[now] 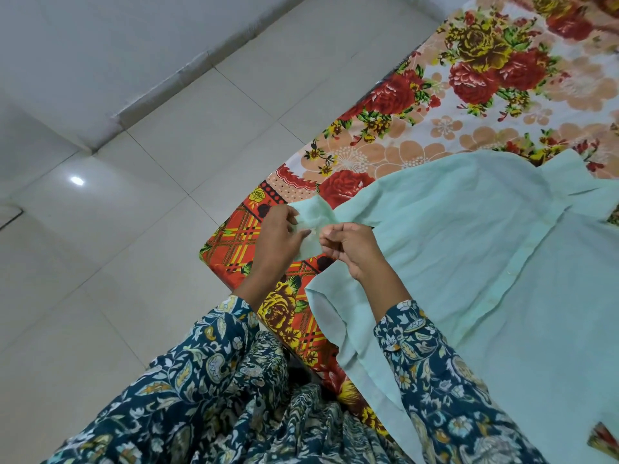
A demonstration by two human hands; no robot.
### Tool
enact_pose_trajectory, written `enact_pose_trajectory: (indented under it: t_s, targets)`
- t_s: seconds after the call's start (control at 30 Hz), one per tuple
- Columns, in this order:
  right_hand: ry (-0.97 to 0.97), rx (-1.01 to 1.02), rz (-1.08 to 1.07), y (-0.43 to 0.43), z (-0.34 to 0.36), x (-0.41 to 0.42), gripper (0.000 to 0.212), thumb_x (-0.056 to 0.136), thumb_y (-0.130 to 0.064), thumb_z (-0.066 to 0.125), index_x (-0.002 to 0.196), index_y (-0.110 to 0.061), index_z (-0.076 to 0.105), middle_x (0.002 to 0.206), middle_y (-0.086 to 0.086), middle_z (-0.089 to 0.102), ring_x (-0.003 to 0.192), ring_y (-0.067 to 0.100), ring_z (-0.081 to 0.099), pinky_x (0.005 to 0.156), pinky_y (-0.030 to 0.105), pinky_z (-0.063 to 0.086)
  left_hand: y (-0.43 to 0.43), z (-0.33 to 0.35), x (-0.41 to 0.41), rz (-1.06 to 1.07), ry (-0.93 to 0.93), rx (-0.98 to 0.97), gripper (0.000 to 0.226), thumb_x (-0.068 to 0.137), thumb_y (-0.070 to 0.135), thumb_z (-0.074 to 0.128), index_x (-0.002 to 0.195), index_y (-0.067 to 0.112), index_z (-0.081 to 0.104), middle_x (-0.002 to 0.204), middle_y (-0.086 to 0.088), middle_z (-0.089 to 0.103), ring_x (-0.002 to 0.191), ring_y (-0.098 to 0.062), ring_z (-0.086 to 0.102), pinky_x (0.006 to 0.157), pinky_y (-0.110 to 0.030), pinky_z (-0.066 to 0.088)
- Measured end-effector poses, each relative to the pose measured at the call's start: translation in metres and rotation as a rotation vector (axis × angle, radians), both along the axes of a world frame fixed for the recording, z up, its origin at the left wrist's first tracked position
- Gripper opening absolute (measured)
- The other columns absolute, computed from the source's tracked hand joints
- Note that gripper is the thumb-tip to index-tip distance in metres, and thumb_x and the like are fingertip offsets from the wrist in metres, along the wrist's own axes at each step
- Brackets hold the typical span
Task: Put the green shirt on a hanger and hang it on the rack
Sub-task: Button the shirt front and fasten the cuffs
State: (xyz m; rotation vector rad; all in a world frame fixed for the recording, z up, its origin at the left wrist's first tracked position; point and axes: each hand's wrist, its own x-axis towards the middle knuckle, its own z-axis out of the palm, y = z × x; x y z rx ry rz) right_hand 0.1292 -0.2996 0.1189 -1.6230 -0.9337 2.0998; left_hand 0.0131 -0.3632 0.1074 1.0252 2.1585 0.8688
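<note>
The pale green shirt (469, 249) lies spread flat on a bed, front up, with its button placket running down the middle and its collar at the upper right. One sleeve stretches left toward the bed's corner. My left hand (279, 234) and my right hand (348, 246) both pinch the cuff end of that sleeve (313, 222), fingers closed on the fabric. No hanger or rack is in view.
The bed is covered by a floral sheet (469, 95) with red roses and an orange plaid border. White floor tiles (150, 212) fill the left side, meeting a wall base at the upper left. My patterned blue sleeves fill the bottom.
</note>
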Motion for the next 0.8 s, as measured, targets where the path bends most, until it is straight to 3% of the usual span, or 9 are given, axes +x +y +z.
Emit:
enact_pose_trajectory:
  t_s: [0.1,0.17,0.27,0.4,0.53,0.8]
  targets:
    - [-0.111,0.071,-0.043,-0.006,-0.004,0.005,0.017,0.092,0.002,0.049,0.080,-0.006,0.058,0.072,0.006,0.057,0.065,0.012,0.055,0.058,0.020,0.052,-0.004,-0.005,-0.006,-0.021,0.152,-0.026,0.019,0.088,0.014,0.060,0.105,0.008,0.057,0.108,-0.008,0.054,0.102,-0.022,0.049,0.080,-0.029,0.040]
    - [-0.132,0.084,-0.086,-0.010,-0.004,0.013,0.013,0.092,0.002,0.048,0.086,-0.004,0.059,0.074,0.006,0.058,0.064,0.011,0.054,0.063,0.025,0.052,-0.006,-0.005,-0.006,-0.063,0.143,-0.042,0.011,0.091,0.011,0.053,0.098,0.007,0.061,0.103,-0.008,0.059,0.096,-0.022,0.052,0.076,-0.028,0.039]
    - [-0.147,0.096,-0.144,-0.018,-0.003,0.030,0.016,0.092,-0.001,0.048,0.083,-0.008,0.059,0.078,0.006,0.061,0.065,0.012,0.055,0.063,0.024,0.050,-0.003,0.001,0.003,-0.088,-0.101,-0.058,0.013,0.092,0.006,0.047,0.092,0.007,0.060,0.088,-0.006,0.063,0.083,-0.023,0.059,0.071,-0.035,0.047]
    - [-0.157,0.073,-0.280,-0.032,-0.004,0.072,0.016,0.091,-0.003,0.049,0.082,-0.011,0.060,0.075,0.005,0.061,0.067,0.013,0.058,0.064,0.024,0.049,0.007,0.006,0.041,-0.187,-0.257,-0.093,0.015,0.092,0.005,0.047,0.087,0.006,0.060,0.075,-0.004,0.064,0.060,-0.007,0.059,0.050,-0.014,0.041]
    - [-0.142,0.033,-0.465,-0.052,-0.006,0.136,0.011,0.090,-0.003,0.049,0.088,-0.008,0.059,0.073,0.006,0.060,0.064,0.014,0.057,0.062,0.023,0.048,0.020,0.004,0.106,-0.427,-0.350,-0.132,0.027,0.093,0.004,0.045,0.075,0.022,0.055,0.071,0.003,0.064,0.052,0.000,0.060,0.053,-0.021,0.041]
    - [-0.162,-0.039,-0.809,-0.118,-0.016,0.317,0.018,0.090,-0.001,0.049,0.078,-0.010,0.058,0.073,0.008,0.061,0.064,0.017,0.057,0.061,0.025,0.047,0.001,-0.003,0.293,-0.710,-0.414,-0.249,0.019,0.091,0.004,0.047,0.080,0.016,0.059,0.073,0.001,0.065,0.059,-0.010,0.061,0.054,-0.019,0.043]
